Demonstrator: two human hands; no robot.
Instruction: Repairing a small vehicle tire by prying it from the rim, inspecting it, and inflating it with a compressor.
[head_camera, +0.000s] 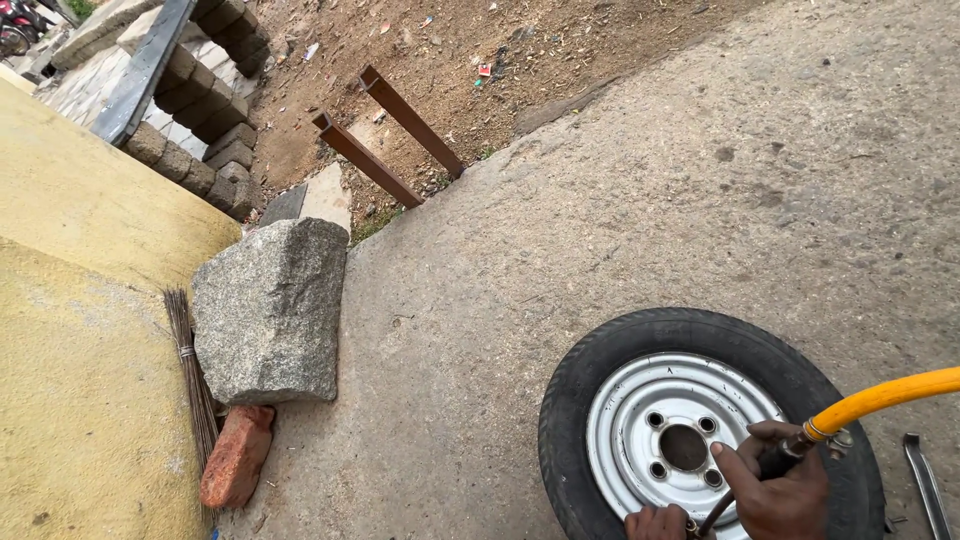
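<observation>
Wheel (700, 430) lying flat on the concrete ground (620, 200), lower right of view. Black rubber tyre around a silver-grey steel rim; the rim has a round centre bore ringed by four bolt holes and shallow slots nearer its edge. The rim paint is dull and marked, and the tyre sidewall is dusty.

Both hands work at the near edge of the rim. The right hand (775, 485) is closed around the dark end fitting of a yellow hose (880, 397), which arcs in from the right edge of the frame and crosses above the tyre; the hand lies over the lower right of the rim, thumb toward the bolt holes. The left hand (655, 522) — only its knuckles show at the bottom edge — sits curled at the rim's lower lip, just beside the right hand; whether it grips anything cannot be told. A thin dark line runs from the fitting down between the two hands.

A metal bar (925, 485) lies on the ground just right of the tyre. Well apart, to the left: a rough granite block (270, 310) resting over a red brick (235, 455), a bundle broom (190, 370) leaning against a yellow wall (80, 400), and two rust-brown steel posts (390, 145) slanting out of bare soil — stacked paving blocks (200, 110) beyond.
</observation>
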